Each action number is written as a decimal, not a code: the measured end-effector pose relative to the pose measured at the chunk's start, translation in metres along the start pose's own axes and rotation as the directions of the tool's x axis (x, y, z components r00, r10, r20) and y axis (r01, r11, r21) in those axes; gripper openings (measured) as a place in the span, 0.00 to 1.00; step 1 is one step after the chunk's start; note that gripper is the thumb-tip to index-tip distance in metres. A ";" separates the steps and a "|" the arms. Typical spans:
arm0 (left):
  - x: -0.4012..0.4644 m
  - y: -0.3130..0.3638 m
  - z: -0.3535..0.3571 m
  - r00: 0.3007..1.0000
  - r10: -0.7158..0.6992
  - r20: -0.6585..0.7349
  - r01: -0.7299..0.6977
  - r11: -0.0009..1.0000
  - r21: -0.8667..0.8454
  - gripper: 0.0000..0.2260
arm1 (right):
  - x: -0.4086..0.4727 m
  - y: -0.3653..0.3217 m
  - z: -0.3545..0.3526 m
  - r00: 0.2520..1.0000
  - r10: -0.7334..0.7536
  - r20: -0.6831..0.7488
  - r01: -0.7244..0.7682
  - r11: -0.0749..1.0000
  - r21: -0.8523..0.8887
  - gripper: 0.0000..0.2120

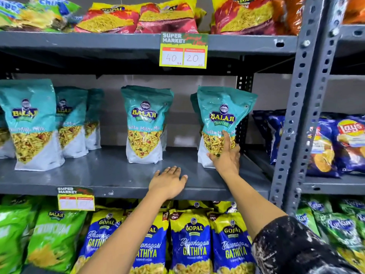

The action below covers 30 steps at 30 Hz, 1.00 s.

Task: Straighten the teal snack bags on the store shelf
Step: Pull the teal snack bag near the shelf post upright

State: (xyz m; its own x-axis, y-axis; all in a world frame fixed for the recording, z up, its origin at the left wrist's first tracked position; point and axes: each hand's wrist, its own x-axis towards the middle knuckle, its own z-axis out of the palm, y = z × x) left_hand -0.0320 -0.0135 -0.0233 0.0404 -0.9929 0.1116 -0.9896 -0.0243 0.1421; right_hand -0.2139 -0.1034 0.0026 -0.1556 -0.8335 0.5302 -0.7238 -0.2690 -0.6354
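Observation:
Teal Balaji snack bags stand on the grey middle shelf (110,175). The right teal bag (223,115) leans a little to the right, and my right hand (227,155) grips its lower front, thumb up across the clear window. Behind it another teal bag is mostly hidden. The middle teal bag (145,123) stands upright by itself. At the left stands a row of teal bags (31,123), one behind another. My left hand (168,181) rests flat on the shelf's front edge, fingers spread, holding nothing, between the middle and right bags.
A price tag (183,50) hangs from the shelf above. Blue and yellow Gopal bags (191,240) and green bags (53,234) fill the shelf below. A slotted upright post (296,107) stands at the right, with blue chip bags (335,145) beyond it.

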 end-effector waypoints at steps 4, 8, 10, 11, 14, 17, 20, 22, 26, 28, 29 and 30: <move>-0.002 0.000 0.000 1.000 0.004 -0.005 -0.004 1.000 0.006 0.29 | -0.014 -0.002 -0.008 1.000 -0.019 -0.006 0.019 1.000 -0.024 0.45; -0.002 0.000 -0.001 1.000 0.016 0.000 -0.016 1.000 0.002 0.28 | -0.031 -0.005 -0.022 1.000 -0.028 -0.008 0.028 0.999 -0.019 0.45; -0.002 0.000 -0.001 1.000 0.020 0.003 -0.020 1.000 -0.004 0.27 | -0.041 -0.005 -0.029 0.999 -0.039 -0.026 0.039 0.999 -0.018 0.46; -0.002 0.000 -0.001 1.000 0.021 0.005 -0.021 1.000 -0.008 0.27 | -0.046 -0.005 -0.032 0.999 -0.043 -0.034 0.042 0.999 -0.020 0.46; -0.002 0.000 -0.001 1.000 0.023 0.003 -0.023 1.000 -0.008 0.27 | -0.058 -0.007 -0.039 0.998 -0.045 -0.044 0.044 0.999 -0.029 0.47; -0.001 0.000 -0.001 1.000 0.028 -0.003 -0.028 1.000 -0.003 0.27 | -0.066 -0.009 -0.045 0.998 -0.046 -0.051 0.044 0.998 -0.040 0.47; -0.001 0.000 0.000 1.000 0.029 0.000 -0.029 1.000 0.005 0.28 | -0.072 -0.011 -0.049 0.997 -0.050 -0.059 0.047 0.998 -0.049 0.47; -0.001 0.000 0.000 1.000 0.027 0.005 -0.027 1.000 0.004 0.28 | -0.075 -0.012 -0.050 0.996 -0.055 -0.068 0.051 0.997 -0.054 0.47; -0.001 0.000 0.000 1.000 0.024 0.008 -0.025 1.000 0.005 0.28 | -0.080 -0.013 -0.051 0.995 -0.067 -0.078 0.063 0.997 -0.053 0.46; -0.001 0.000 -0.001 1.000 0.021 0.016 -0.021 1.000 0.004 0.28 | -0.081 -0.014 -0.050 0.995 -0.064 -0.073 0.060 0.997 -0.057 0.46; -0.001 0.001 0.000 1.000 0.022 0.017 -0.022 1.000 0.005 0.28 | -0.081 -0.014 -0.050 0.995 -0.061 -0.074 0.057 0.997 -0.059 0.45; -0.001 0.000 -0.001 1.000 0.020 0.016 -0.020 1.000 0.006 0.28 | -0.081 -0.014 -0.050 0.996 -0.059 -0.072 0.055 0.997 -0.059 0.45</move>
State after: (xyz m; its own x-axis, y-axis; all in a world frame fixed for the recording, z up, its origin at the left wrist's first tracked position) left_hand -0.0324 -0.0123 -0.0228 0.0181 -0.9950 0.0983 -0.9910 -0.0048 0.1341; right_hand -0.2246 -0.0074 -0.0031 -0.1608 -0.7790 0.6061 -0.7696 -0.2855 -0.5711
